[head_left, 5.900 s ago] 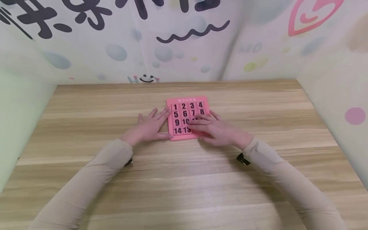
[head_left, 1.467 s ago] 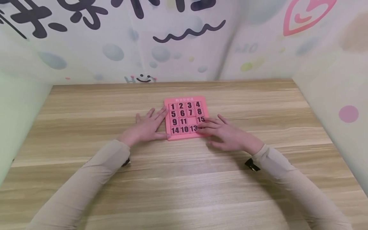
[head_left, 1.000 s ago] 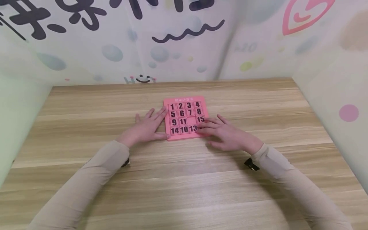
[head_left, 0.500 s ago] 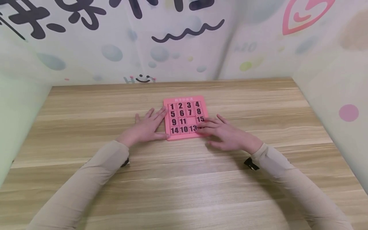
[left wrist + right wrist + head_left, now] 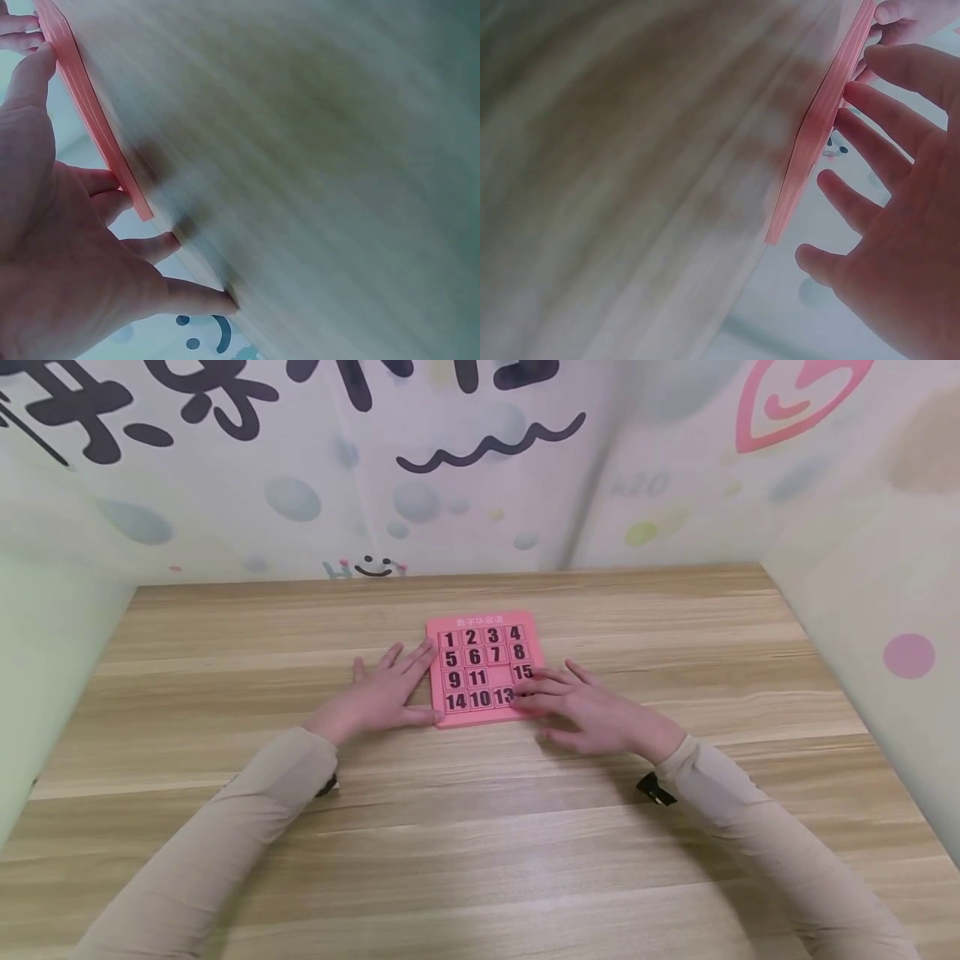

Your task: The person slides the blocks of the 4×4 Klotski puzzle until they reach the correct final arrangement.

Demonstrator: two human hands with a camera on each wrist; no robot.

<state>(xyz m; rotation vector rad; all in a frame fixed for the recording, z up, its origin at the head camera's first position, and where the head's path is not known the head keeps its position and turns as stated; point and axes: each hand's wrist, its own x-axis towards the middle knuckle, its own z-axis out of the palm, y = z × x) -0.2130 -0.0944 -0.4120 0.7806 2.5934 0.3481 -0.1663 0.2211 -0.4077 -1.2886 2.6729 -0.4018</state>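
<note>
A pink number slide puzzle (image 5: 483, 721) lies flat on the wooden table. Its top rows read 1 to 4 and 5 to 8. Below come 9, 11, a gap (image 5: 498, 676) and 15 (image 5: 522, 672); the bottom row shows 14, 10 and 13 (image 5: 503, 697), with its last tile mostly hidden under fingers. My left hand (image 5: 378, 693) rests spread at the frame's left edge, thumb at the lower corner and index fingertip higher up. Over the lower right tiles lie fingertips of my right hand (image 5: 592, 710), its thumb held off the near edge. Both wrist views show the puzzle's pink side edge (image 5: 97, 120).
The wood-grain table (image 5: 480, 843) extends around the puzzle on all sides. Behind it stands a white wall (image 5: 465, 535) with printed black characters and coloured dots; pale walls also close the left and right sides. A black strap piece (image 5: 657, 789) shows under the right sleeve.
Since the oldest frame, 11 has shifted left, 10 down and 13 right; a gap now shows beside 11. My right hand has drawn back rightward. Over the last second and a half, both hands stay still.
</note>
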